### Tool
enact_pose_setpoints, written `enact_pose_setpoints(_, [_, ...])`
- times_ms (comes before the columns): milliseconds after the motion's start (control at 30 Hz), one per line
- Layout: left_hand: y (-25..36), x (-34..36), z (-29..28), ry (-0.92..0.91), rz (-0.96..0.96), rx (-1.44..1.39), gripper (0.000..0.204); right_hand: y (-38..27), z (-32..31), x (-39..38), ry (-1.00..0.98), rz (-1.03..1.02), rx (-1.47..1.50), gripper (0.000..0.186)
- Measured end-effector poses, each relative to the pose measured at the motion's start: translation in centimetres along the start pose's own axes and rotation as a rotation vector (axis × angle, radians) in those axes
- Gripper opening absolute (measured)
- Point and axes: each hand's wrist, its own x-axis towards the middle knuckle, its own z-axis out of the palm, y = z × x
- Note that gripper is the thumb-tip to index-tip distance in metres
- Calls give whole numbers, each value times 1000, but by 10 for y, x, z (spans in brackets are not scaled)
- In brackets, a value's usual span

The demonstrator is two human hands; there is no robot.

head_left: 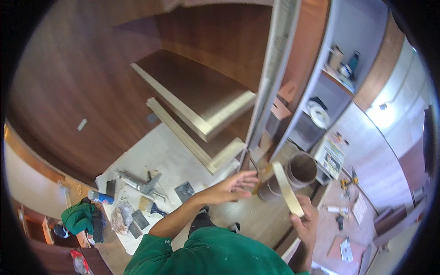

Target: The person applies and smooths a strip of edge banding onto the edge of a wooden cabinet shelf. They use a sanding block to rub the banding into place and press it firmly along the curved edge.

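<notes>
My right hand (306,222) pinches the lower end of a pale yellow strip (287,190) between thumb and fingers. The strip slants up toward the left; whether it is a flat piece or a tape roll seen edge-on I cannot tell. Nothing is in my left hand (231,187), which is held out with its fingers apart, left of the strip. Ahead of it are two brown corner shelves, an upper shelf (188,87) and a lower shelf (215,149), both with pale cream front edges. A whitish upright post (270,68) stands at their right side.
A white board at left carries a caulking gun (137,184), a brush (149,206), a blue can (100,197) and a plastic bag (121,217). Brown cylinders (302,168) stand at right, near a yellow drill (349,181). A person in green (78,217) is at far left.
</notes>
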Motion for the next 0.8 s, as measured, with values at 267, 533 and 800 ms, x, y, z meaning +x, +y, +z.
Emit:
enact_pose_setpoints(267, [11, -6, 16, 59, 82, -338, 112, -51, -1, 39, -312, -217, 8, 32])
enact_pose_setpoints(533, [27, -19, 16, 385, 311, -235, 52, -52, 11, 41, -371, -189, -38, 34])
enact_pose_setpoints(800, [23, -38, 13, 611, 376, -100, 15, -43, 20, 44, -404, -172, -44, 29])
